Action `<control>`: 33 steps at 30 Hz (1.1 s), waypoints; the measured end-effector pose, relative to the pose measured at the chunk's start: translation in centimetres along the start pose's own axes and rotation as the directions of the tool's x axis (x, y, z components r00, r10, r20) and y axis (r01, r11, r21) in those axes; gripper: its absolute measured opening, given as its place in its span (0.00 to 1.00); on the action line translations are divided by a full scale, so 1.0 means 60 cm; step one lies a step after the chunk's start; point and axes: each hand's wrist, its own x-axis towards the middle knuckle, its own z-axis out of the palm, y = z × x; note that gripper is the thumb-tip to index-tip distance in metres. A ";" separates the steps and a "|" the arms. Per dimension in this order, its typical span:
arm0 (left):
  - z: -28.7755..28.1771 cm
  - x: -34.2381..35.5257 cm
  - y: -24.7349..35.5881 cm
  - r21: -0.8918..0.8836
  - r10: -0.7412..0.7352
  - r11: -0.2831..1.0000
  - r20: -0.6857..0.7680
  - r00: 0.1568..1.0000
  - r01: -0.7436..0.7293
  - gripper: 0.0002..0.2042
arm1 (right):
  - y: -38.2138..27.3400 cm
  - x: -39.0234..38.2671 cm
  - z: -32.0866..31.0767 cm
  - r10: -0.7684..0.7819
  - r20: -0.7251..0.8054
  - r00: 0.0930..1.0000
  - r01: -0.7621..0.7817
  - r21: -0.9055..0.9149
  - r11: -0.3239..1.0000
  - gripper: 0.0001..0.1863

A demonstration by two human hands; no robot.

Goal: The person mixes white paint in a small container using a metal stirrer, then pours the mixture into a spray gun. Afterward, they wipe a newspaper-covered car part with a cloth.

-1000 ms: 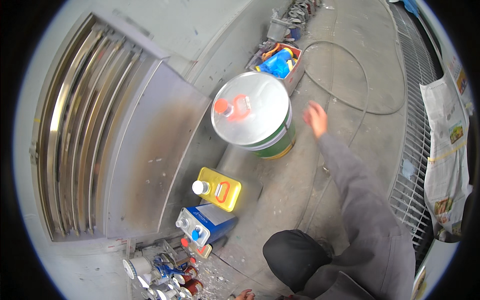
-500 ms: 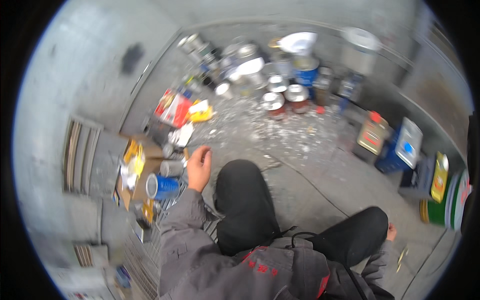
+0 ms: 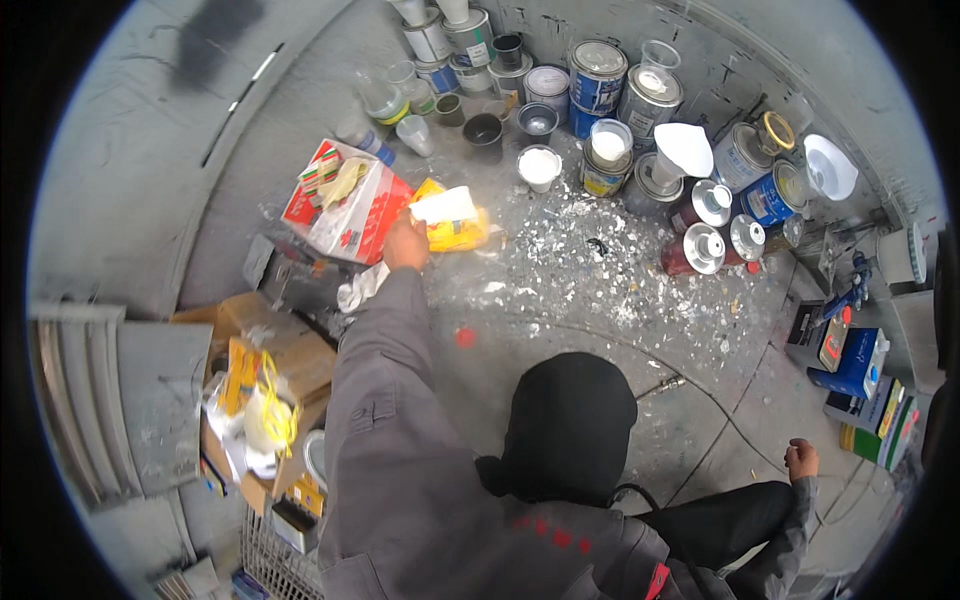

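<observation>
My left hand (image 3: 406,243) reaches forward to the gap between a red-and-white cardboard box (image 3: 383,205) and a yellow packet (image 3: 458,237). A white sheet (image 3: 444,205) lies on top of the packet. The hand's fingertips are at the packet's near left edge; the back of the hand hides most of the fingers, so their grip does not show. Crumpled white paper (image 3: 362,287) lies beside my left wrist. Out past my right knee, my right hand (image 3: 801,459) hangs with loosely bent fingers and nothing visible in it.
Paint cans (image 3: 598,75) and plastic cups (image 3: 540,167) line the far wall. Red bottles with silver tops (image 3: 693,248) stand at the right. Metal tins (image 3: 850,360) sit farther right. A cardboard box of rubbish (image 3: 300,350) is at the left. A hose (image 3: 720,410) crosses the paint-spattered floor.
My left hand has moved forward from beside my knee to the yellow packet. My view has shifted too. The right hand remains near the right knee.
</observation>
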 end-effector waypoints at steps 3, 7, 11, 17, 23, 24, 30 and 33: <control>0.062 0.091 -0.009 -0.016 -0.225 0.974 -0.013 0.974 0.225 0.16 | -0.139 -0.057 -0.016 -0.010 0.032 0.999 0.009 0.029 1.000 0.16; 0.086 0.078 -0.012 -0.396 -0.164 0.904 0.025 0.986 0.160 0.15 | -0.396 -0.033 0.034 -0.197 0.127 0.972 0.184 0.111 0.977 0.15; 0.040 -0.043 0.027 -0.570 0.039 0.801 -0.259 0.965 -0.185 0.09 | -0.671 0.022 0.182 -0.354 0.408 0.841 0.187 0.395 0.900 0.17; -0.024 -0.120 0.115 -0.600 0.078 0.766 -0.269 0.960 -0.231 0.06 | -0.983 0.069 0.467 -0.469 0.634 0.614 -0.101 0.653 0.750 0.41; -0.084 -0.226 0.107 -0.442 0.535 0.689 -0.226 0.814 -0.575 0.09 | -1.059 0.021 0.567 -0.514 0.629 0.583 -0.442 0.776 0.450 0.33; -0.084 -0.242 0.108 -0.424 0.625 0.625 -0.230 0.746 -0.655 0.09 | -1.058 0.015 0.573 -0.499 0.635 0.590 -0.444 0.771 0.456 0.31; -0.096 -0.318 0.083 -0.498 0.471 0.682 -0.262 0.842 -0.536 0.08 | -1.015 0.012 0.589 -0.494 0.372 0.786 0.047 0.760 0.648 0.19; -0.106 -0.334 0.037 -0.604 0.139 0.773 -0.135 0.981 -0.193 0.07 | -1.013 0.029 0.555 -0.602 0.077 0.795 0.598 0.066 0.799 0.19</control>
